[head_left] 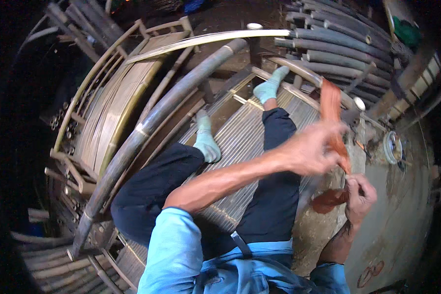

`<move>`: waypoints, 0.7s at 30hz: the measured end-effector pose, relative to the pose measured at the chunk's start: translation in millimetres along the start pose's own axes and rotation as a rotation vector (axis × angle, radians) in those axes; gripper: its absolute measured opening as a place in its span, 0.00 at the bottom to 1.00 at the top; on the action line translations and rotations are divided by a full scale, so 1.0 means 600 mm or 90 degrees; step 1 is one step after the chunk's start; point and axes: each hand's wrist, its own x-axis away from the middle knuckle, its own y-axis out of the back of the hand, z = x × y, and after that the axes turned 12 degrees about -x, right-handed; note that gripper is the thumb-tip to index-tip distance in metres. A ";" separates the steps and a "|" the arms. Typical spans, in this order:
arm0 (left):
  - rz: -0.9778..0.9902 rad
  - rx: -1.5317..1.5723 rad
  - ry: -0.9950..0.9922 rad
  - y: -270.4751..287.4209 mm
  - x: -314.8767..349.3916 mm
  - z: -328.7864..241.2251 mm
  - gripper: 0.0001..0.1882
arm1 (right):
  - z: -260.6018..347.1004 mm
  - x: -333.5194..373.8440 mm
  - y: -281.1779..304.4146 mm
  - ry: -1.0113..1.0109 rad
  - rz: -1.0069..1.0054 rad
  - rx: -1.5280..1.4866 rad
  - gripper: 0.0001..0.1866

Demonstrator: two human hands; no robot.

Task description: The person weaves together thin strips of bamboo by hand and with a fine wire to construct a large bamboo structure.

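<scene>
A bundle of orange-brown, ribbon-like strands [330, 100] hangs over a curved bamboo rail [299, 70] at the far right end of the seat. It narrows as it runs down toward me. My right hand [360, 198] is closed, with thumb and fingers pinching the strands low down, and a blurred loose end [328, 201] droops to its left. Across the strands' middle lies my left hand [313, 149], fingers bent and smeared by motion, so its grip on them cannot be made out. Both my legs stretch forward over the slatted bamboo seat [235, 188].
A thick bamboo pole [137, 134] slants along my left side. Beyond it stands a bamboo bench [117, 105]. Stacked bamboo poles [348, 49] lie at the far right. A round white item [393, 147] and a brown loop [371, 273] rest on the floor [392, 210] at right.
</scene>
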 end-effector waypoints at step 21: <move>-0.399 -0.299 0.053 0.499 0.176 -0.190 0.14 | -0.097 0.028 0.253 0.019 0.003 -0.106 0.15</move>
